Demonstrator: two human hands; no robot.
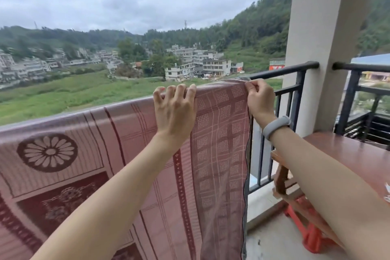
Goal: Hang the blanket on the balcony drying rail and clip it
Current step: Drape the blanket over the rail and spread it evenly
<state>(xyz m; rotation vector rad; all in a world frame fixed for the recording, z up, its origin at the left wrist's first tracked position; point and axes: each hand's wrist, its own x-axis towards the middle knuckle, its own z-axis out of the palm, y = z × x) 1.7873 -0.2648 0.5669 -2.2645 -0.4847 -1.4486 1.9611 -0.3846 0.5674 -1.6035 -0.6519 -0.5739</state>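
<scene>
Pink patterned blanket (118, 160) hangs draped over the black balcony rail (282, 70), its right edge near the pillar (322, 44). Left hand (174, 110) hooks curled fingers over the blanket's top fold on the rail; right hand (260, 99) (grey wristband (275, 126) on it) pinches the blanket's top corner beside the rail.

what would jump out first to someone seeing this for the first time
A large pink blanket with a daisy medallion fills the lower left, draped over the black balcony rail. At its top edge the left hand hooks its fingers over the fold, while the right hand pinches the corner near the pillar. No clip is visible.
</scene>
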